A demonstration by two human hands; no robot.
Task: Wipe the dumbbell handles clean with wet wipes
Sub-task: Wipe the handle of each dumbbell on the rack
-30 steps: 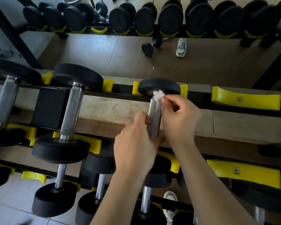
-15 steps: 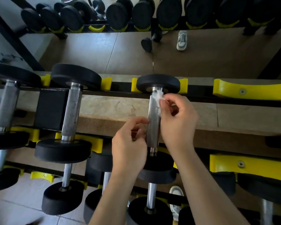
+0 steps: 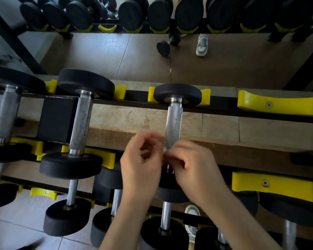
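Head view | left hand [image 3: 140,163] and right hand [image 3: 194,164] were at lower end of dumbbell handle [image 3: 173,126], near rack [image 3: 222,108] front rail | fingers curled, motion-blurred; grip unreadable on both

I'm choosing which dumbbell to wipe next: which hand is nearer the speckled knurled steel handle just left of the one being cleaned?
Left. The left hand sits right of that speckled knurled steel handle; the right hand is farther right.

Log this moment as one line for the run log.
step: wiping | left hand, right hand: at dumbbell handle near end | wipe: hidden | grips: blurred
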